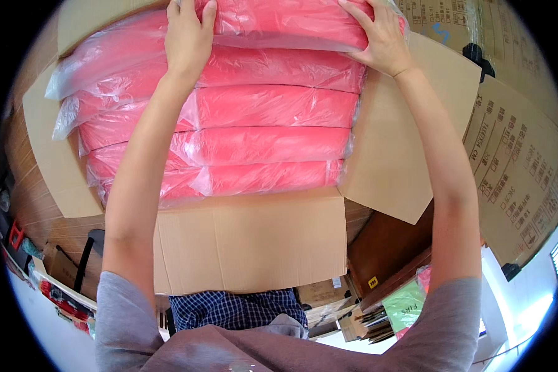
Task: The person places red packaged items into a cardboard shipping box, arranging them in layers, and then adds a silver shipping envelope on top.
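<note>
A cardboard carton (pixel 248 242) with its flaps folded out holds a row of red bundles (pixel 273 106) in clear plastic bags. My left hand (pixel 190 40) grips the farthest red plastic-wrapped bundle (pixel 279 22) near its middle, thumb on the near side. Near that bundle's right end, my right hand (pixel 384 42) also holds it, thumb and palm against the plastic. Fingertips of both hands are partly cut off by the top edge. Loose ends of the bags bunch up at the left. What is folded inside them cannot be made out.
Large printed cartons (pixel 518 167) stand at the right beyond the right flap (pixel 412 130). Below it is a dark brown wooden surface (pixel 384 248). A green package (pixel 405 307) and stacked flat cardboard (pixel 369 325) lie at the lower right. Shelved items (pixel 62 301) are at the lower left.
</note>
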{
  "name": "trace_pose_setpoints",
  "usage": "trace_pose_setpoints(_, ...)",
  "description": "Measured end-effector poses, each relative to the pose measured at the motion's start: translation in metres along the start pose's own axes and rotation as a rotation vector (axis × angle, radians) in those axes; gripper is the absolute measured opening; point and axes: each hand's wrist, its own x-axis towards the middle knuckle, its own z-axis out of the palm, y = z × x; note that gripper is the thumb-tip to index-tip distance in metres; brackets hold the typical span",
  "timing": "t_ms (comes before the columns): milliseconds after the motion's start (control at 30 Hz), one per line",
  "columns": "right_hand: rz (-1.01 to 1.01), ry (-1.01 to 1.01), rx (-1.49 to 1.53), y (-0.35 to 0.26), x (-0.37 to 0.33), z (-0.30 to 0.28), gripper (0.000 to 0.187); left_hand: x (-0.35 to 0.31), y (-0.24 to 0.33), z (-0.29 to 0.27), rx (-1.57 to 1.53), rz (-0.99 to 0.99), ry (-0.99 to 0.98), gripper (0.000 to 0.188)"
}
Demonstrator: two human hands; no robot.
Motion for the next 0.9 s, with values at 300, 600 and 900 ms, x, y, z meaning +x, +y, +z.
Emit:
trace_pose_setpoints(300, 0.046, 0.097, -0.107, -0.014, -0.013, 0.043, 0.085, -0.006, -0.033, 0.043, 0.383, 0.317, 0.068, 0.064)
trace_pose_setpoints(600, 0.418, 0.068, -0.008, 0.005, -0.032, 0.056, 0.103, 0.015, -0.010, 0.018, 0.436, 0.703, -0.028, 0.085)
trace_pose_setpoints(900, 0.363, 0.014, 0.145, 0.015, -0.034, 0.053, 0.103, 0.035, 0.004, 0.002, 0.505, 0.830, -0.473, 0.096)
